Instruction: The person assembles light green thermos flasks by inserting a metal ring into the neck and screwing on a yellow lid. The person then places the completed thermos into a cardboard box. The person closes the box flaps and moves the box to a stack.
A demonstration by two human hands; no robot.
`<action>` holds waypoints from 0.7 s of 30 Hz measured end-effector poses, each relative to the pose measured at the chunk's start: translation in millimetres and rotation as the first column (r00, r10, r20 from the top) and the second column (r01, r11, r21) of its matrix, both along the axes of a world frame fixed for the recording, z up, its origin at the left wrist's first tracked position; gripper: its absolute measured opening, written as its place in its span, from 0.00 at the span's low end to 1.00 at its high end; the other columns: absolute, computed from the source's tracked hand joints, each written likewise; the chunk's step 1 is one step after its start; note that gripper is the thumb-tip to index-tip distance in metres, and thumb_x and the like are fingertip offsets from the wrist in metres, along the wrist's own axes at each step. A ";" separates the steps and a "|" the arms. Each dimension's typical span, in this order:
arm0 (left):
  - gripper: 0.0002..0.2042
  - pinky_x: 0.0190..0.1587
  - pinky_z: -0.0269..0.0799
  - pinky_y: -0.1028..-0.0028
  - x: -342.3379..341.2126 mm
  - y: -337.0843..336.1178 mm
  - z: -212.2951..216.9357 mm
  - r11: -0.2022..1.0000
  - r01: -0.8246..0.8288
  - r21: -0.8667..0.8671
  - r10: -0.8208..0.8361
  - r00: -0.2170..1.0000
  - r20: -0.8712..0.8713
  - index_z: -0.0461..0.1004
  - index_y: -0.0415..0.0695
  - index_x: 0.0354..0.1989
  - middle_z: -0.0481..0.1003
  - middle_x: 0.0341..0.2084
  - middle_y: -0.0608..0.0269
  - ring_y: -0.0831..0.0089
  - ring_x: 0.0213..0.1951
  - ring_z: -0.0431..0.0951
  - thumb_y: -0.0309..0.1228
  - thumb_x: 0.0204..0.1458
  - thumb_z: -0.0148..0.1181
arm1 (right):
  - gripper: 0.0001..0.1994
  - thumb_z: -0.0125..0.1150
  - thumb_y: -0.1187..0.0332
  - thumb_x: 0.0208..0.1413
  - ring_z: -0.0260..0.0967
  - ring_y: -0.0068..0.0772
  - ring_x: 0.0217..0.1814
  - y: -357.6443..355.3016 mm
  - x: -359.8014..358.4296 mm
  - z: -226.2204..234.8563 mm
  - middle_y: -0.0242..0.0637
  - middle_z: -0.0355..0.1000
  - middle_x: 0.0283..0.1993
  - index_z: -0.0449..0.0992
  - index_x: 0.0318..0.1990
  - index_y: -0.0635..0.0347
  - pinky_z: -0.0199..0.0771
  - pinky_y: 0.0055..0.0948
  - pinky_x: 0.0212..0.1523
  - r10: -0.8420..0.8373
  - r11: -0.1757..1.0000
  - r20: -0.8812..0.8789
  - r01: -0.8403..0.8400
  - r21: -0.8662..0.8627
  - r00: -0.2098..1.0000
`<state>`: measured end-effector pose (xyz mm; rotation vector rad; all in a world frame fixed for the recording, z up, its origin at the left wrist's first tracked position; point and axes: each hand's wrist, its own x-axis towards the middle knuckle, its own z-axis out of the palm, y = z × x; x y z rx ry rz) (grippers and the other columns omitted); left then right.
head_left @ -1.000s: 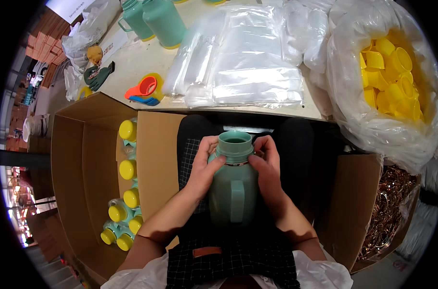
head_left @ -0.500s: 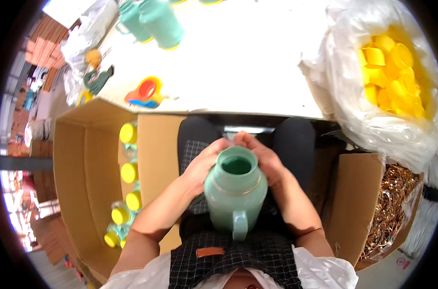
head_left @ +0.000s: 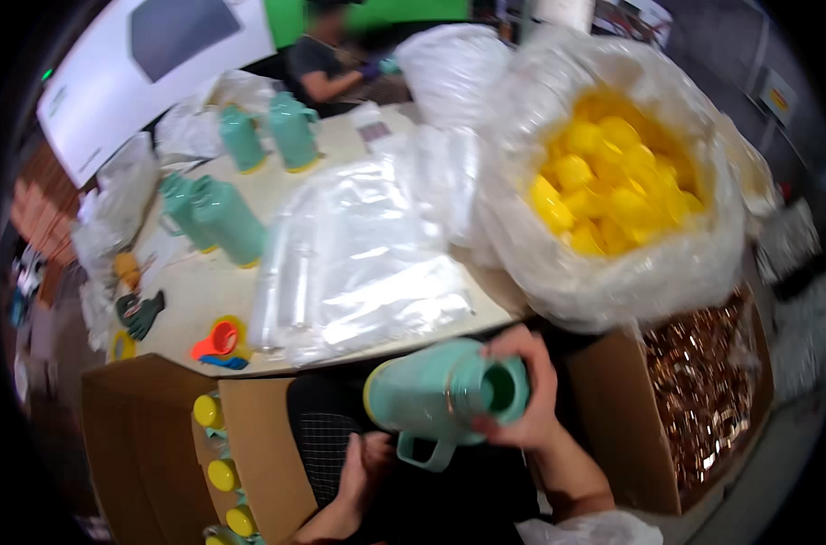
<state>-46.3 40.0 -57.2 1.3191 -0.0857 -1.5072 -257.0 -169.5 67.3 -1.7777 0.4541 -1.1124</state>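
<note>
A mint-green jug [head_left: 422,391] with a yellow base lies tilted on its side over my lap. Its round mouth points right and its loop handle hangs toward me. My right hand [head_left: 531,391] is closed around the neck, fingers over the top and thumb below the rim. Apart from the jug, my left hand [head_left: 363,468] is low over my left thigh, near the handle, holding nothing, its thumb away from the loosely bent fingers. Similar jugs [head_left: 227,222] stand on the table at the left, with another pair farther back.
Clear plastic bags [head_left: 368,263] cover the middle of the table [head_left: 177,300]. To the right are a sack of yellow caps [head_left: 613,173] and a carton of copper-coloured metal pieces [head_left: 704,391]. At left, a carton [head_left: 268,445] holds yellow-topped jugs. Another person [head_left: 331,64] sits beyond the table.
The jug has gone from upright between both hands to lying sideways in my right hand. My left hand has come off it and dropped lower. The view has tilted up and right.
</note>
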 end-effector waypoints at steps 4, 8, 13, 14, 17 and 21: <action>0.29 0.66 0.60 0.52 -24.3 -23.9 9.2 0.998 -0.026 -0.054 -0.003 0.874 -0.487 0.65 0.35 0.63 0.73 0.56 0.50 0.51 0.59 0.70 0.47 0.63 0.43 | 0.34 0.81 0.65 0.37 0.65 0.42 0.65 38.6 1.6 -11.7 0.41 0.67 0.58 0.72 0.55 0.57 0.60 0.47 0.67 0.222 0.943 -0.242 -0.271 -0.193 0.945; 0.22 0.56 0.73 0.47 5.0 12.4 -44.5 0.972 -0.229 0.051 0.226 0.857 -0.464 0.66 0.42 0.63 0.73 0.56 0.50 0.52 0.54 0.76 0.30 0.59 0.54 | 0.39 0.75 0.68 0.43 0.62 0.38 0.65 -17.0 -18.6 -17.4 0.41 0.63 0.64 0.65 0.66 0.57 0.66 0.41 0.64 0.033 0.996 -0.232 -0.013 0.087 0.972; 0.19 0.54 0.75 0.46 22.7 24.7 -42.9 0.949 -0.314 -0.017 0.265 0.829 -0.492 0.65 0.41 0.63 0.73 0.56 0.51 0.51 0.54 0.76 0.34 0.68 0.39 | 0.37 0.69 0.62 0.52 0.43 0.60 0.76 -215.3 -111.3 -6.8 0.59 0.49 0.72 0.60 0.69 0.57 0.47 0.50 0.73 -0.928 0.359 -0.231 0.866 -0.349 0.292; 0.18 0.54 0.75 0.47 22.4 22.6 -46.5 0.968 -0.249 -0.040 0.201 0.856 -0.477 0.64 0.42 0.63 0.73 0.56 0.51 0.52 0.54 0.76 0.32 0.67 0.39 | 0.37 0.68 0.61 0.52 0.47 0.60 0.75 -245.0 -134.9 -8.4 0.59 0.52 0.72 0.60 0.68 0.62 0.51 0.47 0.72 -0.925 0.233 -0.372 0.883 -0.408 0.072; 0.27 0.32 0.77 0.76 7.5 -1.8 -38.4 0.969 -0.212 -0.131 0.157 0.928 -0.338 0.63 0.46 0.64 0.74 0.45 0.59 0.71 0.33 0.78 0.14 0.54 0.44 | 0.35 0.65 0.64 0.52 0.56 0.57 0.70 -304.5 -201.7 -53.7 0.58 0.57 0.68 0.60 0.66 0.69 0.57 0.43 0.70 -0.905 0.360 -0.311 0.913 -0.193 0.291; 0.26 0.24 0.73 0.77 13.8 2.9 -2.8 0.866 -0.466 -0.179 0.405 0.866 -0.294 0.63 0.46 0.62 0.74 0.40 0.61 0.77 0.23 0.73 0.14 0.53 0.43 | 0.33 0.65 0.70 0.53 0.58 0.47 0.67 -208.2 -80.3 -37.4 0.51 0.60 0.64 0.59 0.65 0.69 0.57 0.39 0.69 -0.919 0.389 0.063 0.921 -0.001 0.389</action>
